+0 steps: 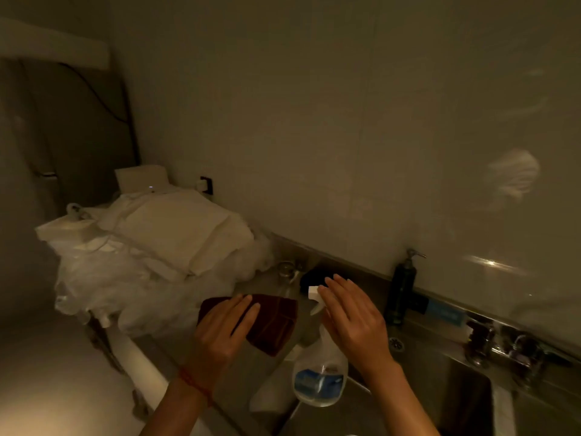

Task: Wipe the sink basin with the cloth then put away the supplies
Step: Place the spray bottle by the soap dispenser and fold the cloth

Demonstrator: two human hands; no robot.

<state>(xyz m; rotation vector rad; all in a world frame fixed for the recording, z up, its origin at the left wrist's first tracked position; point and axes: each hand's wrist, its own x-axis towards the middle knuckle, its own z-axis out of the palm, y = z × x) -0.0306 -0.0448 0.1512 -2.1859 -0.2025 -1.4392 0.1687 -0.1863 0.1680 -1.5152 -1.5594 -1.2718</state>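
the steel surface (270, 366) is crowded: a heap of plastic bags (151, 265) fills its left end, the folded cloth (270, 322) and spray bottle (320, 372) sit mid-way, a dark soap pump (402, 291) and faucet (503, 344) line the wall. the sink basin (456, 394) at lower right lies open.

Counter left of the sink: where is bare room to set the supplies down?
Bare steel shows between the dark red cloth and the spray bottle, and behind them toward the soap dispenser. The left end is crowded with white bags and folded cloths.
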